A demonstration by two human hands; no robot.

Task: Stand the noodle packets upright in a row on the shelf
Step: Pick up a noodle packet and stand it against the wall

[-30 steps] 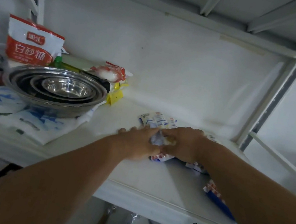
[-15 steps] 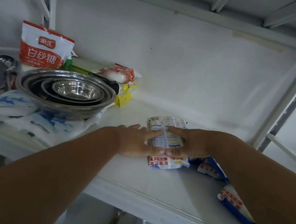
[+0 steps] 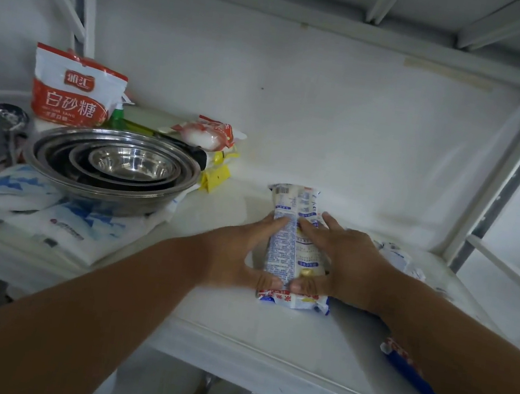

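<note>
Holding one noodle packet (image 3: pixel 293 235) between both hands right now, mid-shelf (image 3: pixel 232 327), a bit right of centre. My left hand (image 3: pixel 240 254) has its grip on the left edge, thumb at the near end and fingertips further up; my right hand (image 3: pixel 343 260) grasps the right edge the same way. It's tipped up partly on its edge, I'd say, not really standing yet.

Progress-wise: basically just started. No packet stands in a row anywhere I can see. Another one (image 3: pixel 293 301) lies flat just under the one I'm holding, a crumpled one (image 3: pixel 398 258) sits behind my right wrist, and a blue-edged one (image 3: pixel 405 363) lies near the front edge.

The wrappers are thin, glossy, crinkly plastic, long and narrow, so probably wobbly on end. The shelf is smooth painted white. Stacked steel bowls (image 3: pixel 114 168) are off to the left.
</note>
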